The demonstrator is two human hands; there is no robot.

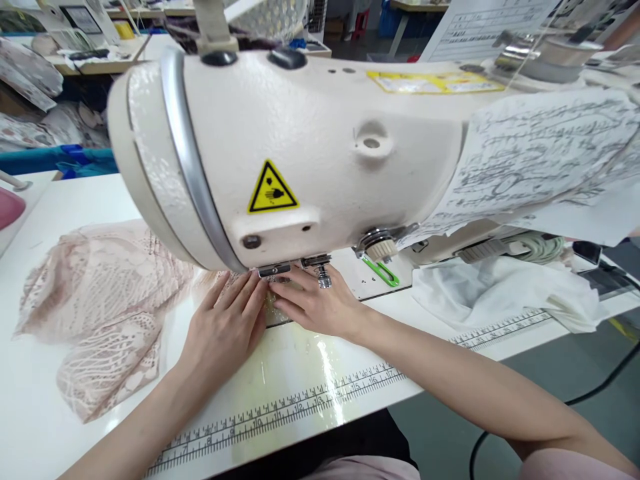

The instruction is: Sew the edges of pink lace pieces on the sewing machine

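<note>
Under the sewing machine (325, 140) it's tight, roomier toward the table (300, 432) edge; left hand (230, 327) palm-down on lace (115, 293), right hand (325, 303) angled in, fingers slightly parted, can't tell their grip.

A crumpled white cloth (505, 293) lies on the bench (35, 387) to your right, near a coiled pale green cord (540, 249), while a red stool (361, 24) stands in the background.
</note>
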